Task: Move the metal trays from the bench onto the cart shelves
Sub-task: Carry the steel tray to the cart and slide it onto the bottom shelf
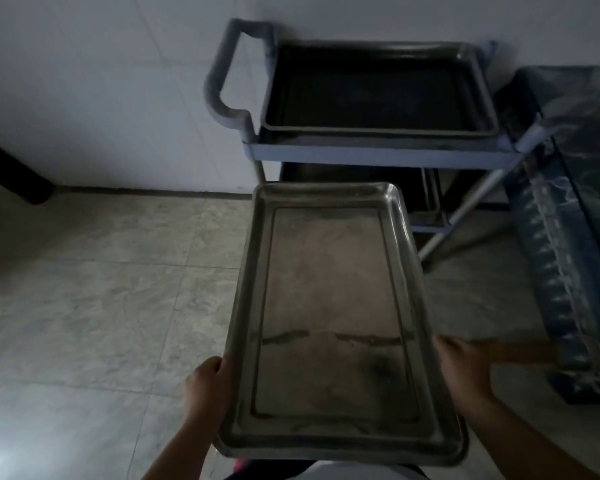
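Dim light, looking down. I hold a metal tray (333, 323) out in front of me, long axis pointing away, its far short edge reaching toward the cart (378, 154). My left hand (207, 386) is clamped on the tray's left long rim near the close end, fingers curled under, thumb at the lip. My right hand (465, 372) grips the right long rim at about the same station; it is blurred, so finger detail is unclear. The tray is off any surface, carried level or slightly tilted, I cannot tell which.

Cart stands against the white wall (118, 81), handle (229, 71) on its left side. Top shelf already carries a dark tray (378, 88) that fills nearly the whole shelf, rim to rim. Lower shelf (426, 220) shows in the gap beneath; another tray edge (430, 192) sits there, mostly hidden behind the tray I hold.

Room: tiled floor (101, 289) lies open to the left of the tray and cart. To the right, a dark marbled bench surface (568, 237) runs close beside the cart's angled leg (465, 216), leaving only a narrow strip of floor there. A dark object (14, 168) juts in at the far left edge, well apart from me
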Demonstrator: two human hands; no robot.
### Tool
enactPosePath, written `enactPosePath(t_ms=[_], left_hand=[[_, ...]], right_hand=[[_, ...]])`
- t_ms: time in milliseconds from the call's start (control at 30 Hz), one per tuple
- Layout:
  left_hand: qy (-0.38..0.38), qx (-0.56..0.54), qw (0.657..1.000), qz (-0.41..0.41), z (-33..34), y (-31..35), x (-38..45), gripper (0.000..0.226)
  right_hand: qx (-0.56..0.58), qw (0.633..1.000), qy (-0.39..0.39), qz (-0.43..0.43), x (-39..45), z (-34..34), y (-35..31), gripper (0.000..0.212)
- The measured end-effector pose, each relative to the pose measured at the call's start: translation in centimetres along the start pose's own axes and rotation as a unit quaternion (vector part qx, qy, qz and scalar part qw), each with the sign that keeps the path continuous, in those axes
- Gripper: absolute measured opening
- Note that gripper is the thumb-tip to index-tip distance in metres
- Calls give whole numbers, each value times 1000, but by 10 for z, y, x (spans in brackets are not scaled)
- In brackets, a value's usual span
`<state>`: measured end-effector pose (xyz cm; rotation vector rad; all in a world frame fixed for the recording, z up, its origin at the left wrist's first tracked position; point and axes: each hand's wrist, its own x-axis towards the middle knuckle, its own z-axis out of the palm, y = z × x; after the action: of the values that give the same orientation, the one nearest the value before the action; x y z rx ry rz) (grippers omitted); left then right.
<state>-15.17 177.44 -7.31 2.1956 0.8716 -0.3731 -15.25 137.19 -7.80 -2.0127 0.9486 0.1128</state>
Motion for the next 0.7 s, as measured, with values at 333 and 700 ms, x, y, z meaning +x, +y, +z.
enactPosePath(t_ms=[333,700], left_hand=[[-59,49,995,67,-22,4,67,45],[-78,69,994,14,16,-36,70,48]], right_hand=[[-8,994,60,90,-58,45,3,32],[-25,991,38,130,-45,61,48,20]])
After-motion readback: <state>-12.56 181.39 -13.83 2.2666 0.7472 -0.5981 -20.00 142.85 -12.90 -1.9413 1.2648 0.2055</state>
